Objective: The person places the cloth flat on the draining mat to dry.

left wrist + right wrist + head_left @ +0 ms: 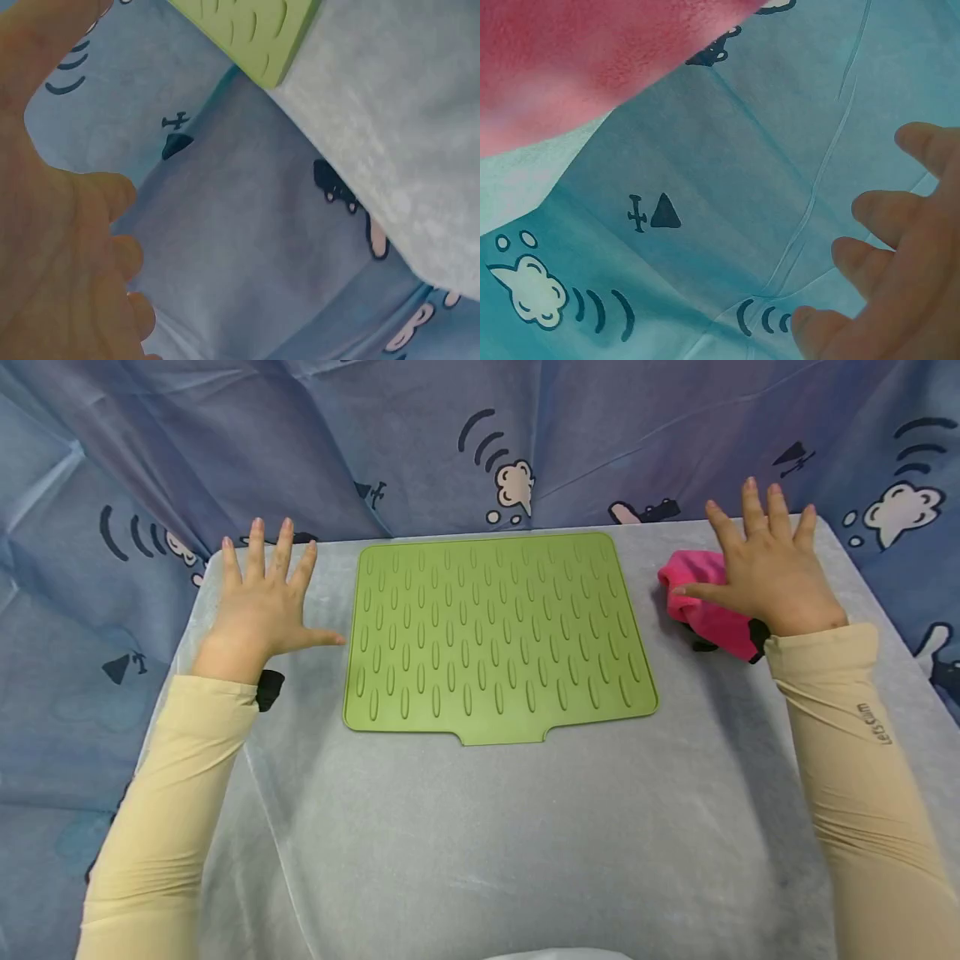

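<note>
Pink plush cloth (720,622), bunched up, lies partly behind the thumb of the right hand (772,572), while the green ribbed mat (498,635) lies flat between both hands, its edge beside the thumb tip of the left hand (262,610) in the head view. All fingers are spread, grasping nothing, over the grey table (525,843); no handling seems under way, and whether the work is finished or unbegun I cannot tell.
</note>
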The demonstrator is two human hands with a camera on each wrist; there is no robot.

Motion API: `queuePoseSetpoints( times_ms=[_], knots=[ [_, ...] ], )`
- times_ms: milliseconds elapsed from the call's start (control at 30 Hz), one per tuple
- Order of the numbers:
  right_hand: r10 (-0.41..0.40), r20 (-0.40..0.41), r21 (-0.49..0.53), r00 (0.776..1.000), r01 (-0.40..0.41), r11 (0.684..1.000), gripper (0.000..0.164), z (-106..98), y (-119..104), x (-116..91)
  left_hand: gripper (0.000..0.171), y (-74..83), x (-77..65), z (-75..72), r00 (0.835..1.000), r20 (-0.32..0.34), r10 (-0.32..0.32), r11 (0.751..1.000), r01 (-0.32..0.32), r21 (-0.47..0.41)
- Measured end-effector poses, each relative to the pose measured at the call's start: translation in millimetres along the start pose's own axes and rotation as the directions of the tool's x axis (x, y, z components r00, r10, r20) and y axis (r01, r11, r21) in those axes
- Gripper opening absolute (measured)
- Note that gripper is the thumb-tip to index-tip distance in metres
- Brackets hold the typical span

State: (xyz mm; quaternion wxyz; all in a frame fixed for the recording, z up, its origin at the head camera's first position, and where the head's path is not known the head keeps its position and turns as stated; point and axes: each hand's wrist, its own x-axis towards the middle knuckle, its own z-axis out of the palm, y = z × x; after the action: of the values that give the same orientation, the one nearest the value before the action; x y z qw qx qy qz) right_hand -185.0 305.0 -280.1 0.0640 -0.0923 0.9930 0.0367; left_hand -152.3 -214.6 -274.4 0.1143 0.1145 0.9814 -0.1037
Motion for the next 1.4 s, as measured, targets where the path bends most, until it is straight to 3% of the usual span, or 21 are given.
queuePoseSetpoints(
  times_ms=[133,233,367,467,533,767,1000,1100,1400],
  knots=[
    [0.001,-0.003,0.014,1.000,-0.001,1.000,0.110,5.4,0.8,0.2,0.113,6.3,0.8,9.7,1.000,0.011,0.027,0.997,-0.026,-0.073],
    [-0.003,-0.020,0.056,1.000,0.004,0.998,0.108,11.7,1.8,0.0,0.108,10.1,1.9,19.0,0.999,0.018,0.046,0.979,-0.041,-0.199],
    [0.015,-0.039,0.158,0.999,-0.009,0.987,0.105,25.2,3.6,-0.8,0.102,15.1,3.5,34.2,0.998,0.044,0.041,0.919,-0.021,-0.393],
    [0.048,-0.054,0.242,0.997,-0.034,0.970,0.102,38.6,3.7,-0.4,0.100,21.6,4.1,47.9,0.997,0.072,0.025,0.876,0.013,-0.483],
    [0.070,-0.072,0.291,0.995,-0.046,0.956,0.098,47.4,2.7,0.4,0.099,27.7,4.6,57.1,0.996,0.084,0.019,0.853,0.028,-0.521],
    [0.110,-0.098,0.429,0.989,-0.057,0.902,0.087,71.3,-3.4,0.5,0.098,47.2,4.3,85.1,0.997,0.081,0.004,0.820,0.043,-0.571],
    [0.123,-0.100,0.564,0.987,-0.046,0.825,0.085,86.4,-3.5,-3.7,0.095,55.5,7.5,102.5,0.994,0.085,0.069,0.745,0.006,-0.667],
    [0.147,-0.107,0.597,0.983,-0.055,0.801,0.084,89.2,-2.1,-4.8,0.094,56.7,8.3,104.8,0.992,0.094,0.081,0.736,0.004,-0.677],
    [0.287,-0.134,0.699,0.949,-0.115,0.706,0.067,95.5,0.8,-2.1,0.093,61.7,9.3,103.7,0.989,0.132,0.069,0.754,0.035,-0.655]
  ],
)
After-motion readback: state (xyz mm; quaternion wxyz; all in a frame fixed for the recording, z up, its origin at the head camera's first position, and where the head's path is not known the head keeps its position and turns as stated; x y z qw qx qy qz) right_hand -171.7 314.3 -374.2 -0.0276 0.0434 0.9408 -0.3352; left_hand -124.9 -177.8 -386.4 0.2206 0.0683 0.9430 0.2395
